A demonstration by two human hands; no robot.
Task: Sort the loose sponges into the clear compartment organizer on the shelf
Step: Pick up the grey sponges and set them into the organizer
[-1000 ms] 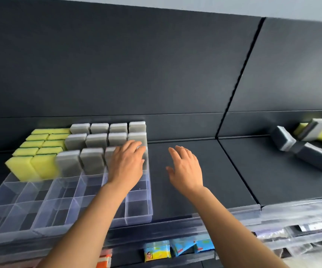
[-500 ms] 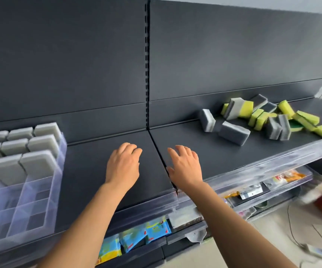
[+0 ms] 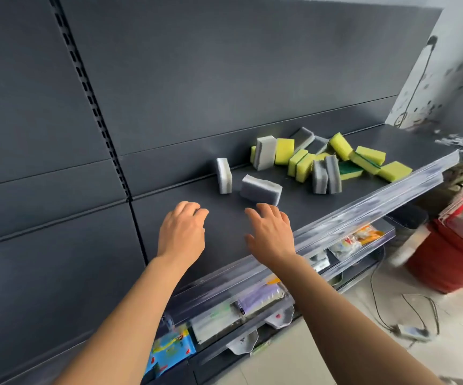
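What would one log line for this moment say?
phase: reach | left hand: open, empty | right hand: open, near grey sponge | pile: loose on shelf | organizer: out of view

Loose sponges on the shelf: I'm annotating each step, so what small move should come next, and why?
Probably reach the right hand forward and grip the grey sponge lying just ahead of it. Both it and the left hand are open and hold nothing, and that sponge is the nearest, lying apart from the pile.
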